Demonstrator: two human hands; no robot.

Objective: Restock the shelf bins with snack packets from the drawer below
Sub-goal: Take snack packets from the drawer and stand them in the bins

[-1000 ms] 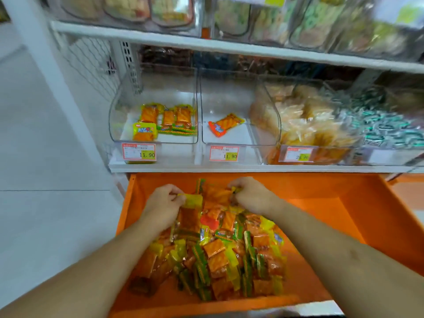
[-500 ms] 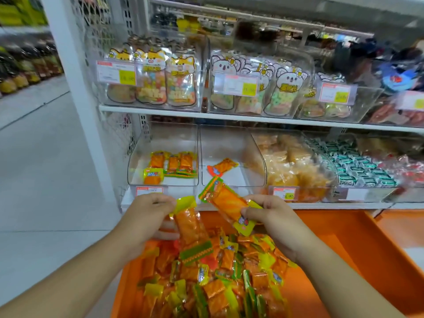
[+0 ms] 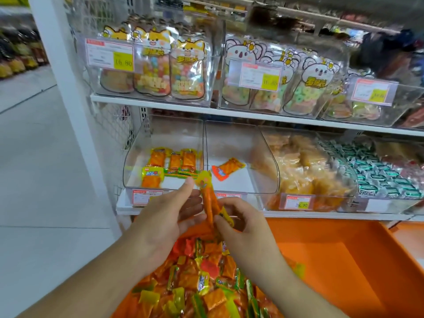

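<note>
My right hand [image 3: 238, 222] pinches the lower end of an orange packet [image 3: 208, 199] between thumb and fingers. It stands nearly upright, seen edge-on, so its print is unreadable; only a yellow top seal shows. My left hand [image 3: 165, 216] is spread beside it, fingers straight and relaxed, the fingertips near the packet's top. I cannot tell whether they touch it.

Both hands are above the orange drawer [image 3: 332, 260], which holds a heap of packets [image 3: 202, 288] in orange, yellow and green wrappers. The heap's lower part runs out of view, and my forearms cover some of it. Any writing on those wrappers is too blurred to read.

Behind my hands, on the lower shelf, the left bin [image 3: 137, 157] holds a few orange packets at its back, and the middle bin [image 3: 263, 157] holds one red-edged packet [image 3: 226, 168]. My hands hide most of both bins' price tags. The next bin to the right is heaped with pale snack bags, and its tag [image 3: 298, 202] reads 28.90. Beyond it lie green-wrapped sweets, smeared at the view's edge.

On the upper shelf, pouches with cartoon animal heads stand in clear bins. Their tags read 16.80; the smaller print and the characters on the pouches are not legible.
</note>
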